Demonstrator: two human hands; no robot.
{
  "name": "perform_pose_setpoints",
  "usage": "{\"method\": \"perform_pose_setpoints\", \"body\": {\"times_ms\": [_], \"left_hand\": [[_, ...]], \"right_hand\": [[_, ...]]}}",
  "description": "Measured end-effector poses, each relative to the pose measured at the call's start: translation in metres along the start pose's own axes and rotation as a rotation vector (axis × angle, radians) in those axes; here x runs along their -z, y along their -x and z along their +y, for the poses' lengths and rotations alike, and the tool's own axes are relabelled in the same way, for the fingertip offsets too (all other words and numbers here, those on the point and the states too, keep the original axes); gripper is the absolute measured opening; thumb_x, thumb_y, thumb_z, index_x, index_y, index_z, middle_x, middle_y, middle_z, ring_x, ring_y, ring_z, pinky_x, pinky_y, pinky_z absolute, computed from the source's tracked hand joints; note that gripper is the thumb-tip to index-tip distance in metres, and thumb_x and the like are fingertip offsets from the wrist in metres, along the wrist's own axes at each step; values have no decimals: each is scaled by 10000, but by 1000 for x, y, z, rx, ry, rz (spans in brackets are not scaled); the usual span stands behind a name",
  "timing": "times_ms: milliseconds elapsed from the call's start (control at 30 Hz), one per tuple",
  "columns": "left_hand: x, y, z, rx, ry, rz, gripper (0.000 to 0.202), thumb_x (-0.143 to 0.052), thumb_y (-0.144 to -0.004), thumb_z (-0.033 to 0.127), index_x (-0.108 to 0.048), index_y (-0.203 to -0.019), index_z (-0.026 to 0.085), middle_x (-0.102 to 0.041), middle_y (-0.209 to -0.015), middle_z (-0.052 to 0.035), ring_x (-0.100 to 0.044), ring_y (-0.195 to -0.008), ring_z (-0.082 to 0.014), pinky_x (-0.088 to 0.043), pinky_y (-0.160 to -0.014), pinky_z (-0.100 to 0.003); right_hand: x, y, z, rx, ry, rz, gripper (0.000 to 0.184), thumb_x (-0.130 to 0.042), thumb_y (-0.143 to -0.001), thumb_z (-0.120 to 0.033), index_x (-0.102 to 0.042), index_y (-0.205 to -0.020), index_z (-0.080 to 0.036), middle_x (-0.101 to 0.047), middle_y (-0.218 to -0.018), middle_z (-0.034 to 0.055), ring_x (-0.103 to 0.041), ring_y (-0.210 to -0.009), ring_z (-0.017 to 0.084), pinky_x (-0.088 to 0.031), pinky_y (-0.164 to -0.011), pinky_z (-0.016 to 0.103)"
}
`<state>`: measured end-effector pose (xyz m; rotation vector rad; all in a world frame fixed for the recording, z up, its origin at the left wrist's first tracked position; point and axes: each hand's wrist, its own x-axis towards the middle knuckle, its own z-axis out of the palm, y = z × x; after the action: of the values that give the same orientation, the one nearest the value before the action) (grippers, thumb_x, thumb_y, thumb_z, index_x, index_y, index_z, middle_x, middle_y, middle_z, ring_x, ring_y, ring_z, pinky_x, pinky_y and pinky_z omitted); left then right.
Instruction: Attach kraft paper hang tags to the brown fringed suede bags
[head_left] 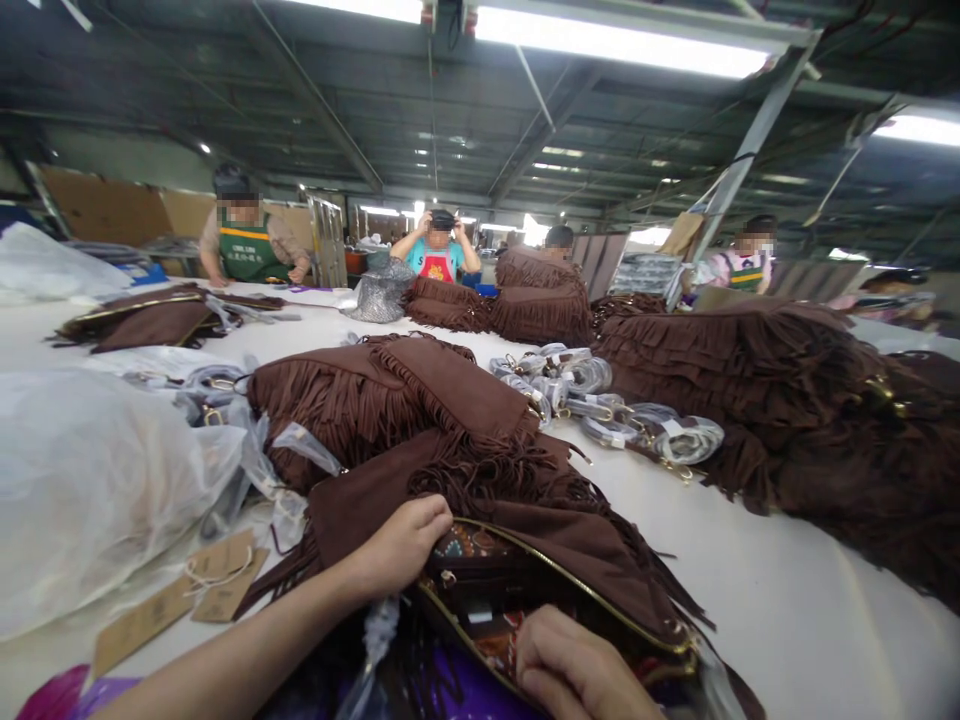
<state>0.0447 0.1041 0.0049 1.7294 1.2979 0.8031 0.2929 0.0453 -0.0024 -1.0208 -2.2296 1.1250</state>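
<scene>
A dark brown fringed handbag (600, 555) lies in front of me, its gold zip open and a patterned lining showing inside. My left hand (409, 540) is closed on the rim at the left end of the opening. At the near side of the opening, my right hand (566, 660) has its fingers curled over the edge and into the bag; the fingertips are hidden. Paper hang tags (176, 595) on white string lie left of my left forearm. Just beyond the open bag, more brown fringed bags (375, 390) are heaped.
Plastic-wrapped straps (600, 395) with metal clips lie on the white table (810, 600). Stacked fringed bags (735, 360) rise at the right. A large translucent plastic bag (97, 480) takes up the left. Across the table are several people, one in a green apron (251, 250).
</scene>
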Motion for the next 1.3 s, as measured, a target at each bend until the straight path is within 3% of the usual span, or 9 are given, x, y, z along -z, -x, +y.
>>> {"method": "perform_pose_setpoints", "body": {"times_ms": [200, 300, 467, 633, 767, 900, 1067, 1133, 1300], "left_hand": [[-3, -2, -17, 23, 181, 13, 327, -435, -866, 499, -403, -717, 210, -356, -653, 52, -337, -640, -133, -317, -581, -240], [-3, -2, -19, 19, 225, 13, 261, -464, -858, 425, -434, -729, 199, -399, -679, 43, -361, -666, -137, -337, -600, -240], [1, 4, -10, -40, 309, -14, 100, -489, -790, 243, -490, -879, 196, -492, -785, 29, -472, -767, -153, -414, -737, -262], [21, 14, 2, -237, 274, -355, 201, -568, -783, 186, -682, -948, 180, -575, -1266, -58, -506, -1209, -236, -335, -1070, -356], [29, 13, 3, -342, 98, -469, 381, -664, -678, 153, -721, -1051, 207, -589, -1272, -61, -534, -1189, -257, -390, -1036, -344], [24, 11, 1, -333, -2, -385, 198, -690, -673, 182, -715, -869, 197, -620, -965, -16, -574, -910, -190, -446, -820, -259], [20, 12, -2, -102, 139, -280, 186, -692, -628, 193, -653, -810, 187, -560, -759, 48, -475, -729, -135, -367, -650, -212], [21, 11, -2, -56, 168, -297, 223, -696, -583, 183, -646, -800, 178, -545, -741, 52, -456, -712, -133, -352, -620, -210], [22, 10, -1, -10, 160, -327, 227, -686, -577, 197, -633, -797, 175, -520, -746, 53, -454, -715, -135, -352, -614, -212]], "right_hand": [[-13, -35, -14, 40, -94, -37, 156, -465, -868, -250, -482, -717, -215, -564, -865, 24, -531, -808, 180, -388, -745, 265], [-20, -46, -15, 12, -316, -68, 211, -523, -836, -323, -451, -672, -211, -482, -718, -15, -444, -709, 162, -348, -676, 267], [-30, -52, 4, -101, -760, -23, 424, -704, -806, -541, -481, -703, -195, -535, -768, -9, -388, -651, 122, -311, -624, 238], [-36, -52, 17, -207, -967, 8, 600, -793, -667, -699, -441, -688, -213, -442, -563, -83, -192, -428, 51, -126, -422, 196], [-42, -55, 23, -195, -1005, 3, 613, -785, -666, -718, -418, -688, -227, -264, -437, -142, -138, -376, 46, -110, -389, 176], [-52, -57, 37, -201, -986, 24, 637, -756, -640, -764, -393, -669, -241, -257, -410, -143, -127, -335, 49, -94, -346, 183], [-42, -52, 25, -113, -737, 164, 462, -705, -776, -624, -544, -713, -196, -626, -826, 22, -525, -670, 137, -426, -642, 230], [-32, -49, 13, -95, -473, 128, 350, -625, -845, -524, -587, -756, -188, -626, -877, 40, -541, -786, 185, -419, -728, 271], [-25, -50, -3, -176, -41, 82, 196, -465, -852, -312, -497, -695, -200, -470, -654, -28, -448, -659, 159, -306, -608, 270]]}}
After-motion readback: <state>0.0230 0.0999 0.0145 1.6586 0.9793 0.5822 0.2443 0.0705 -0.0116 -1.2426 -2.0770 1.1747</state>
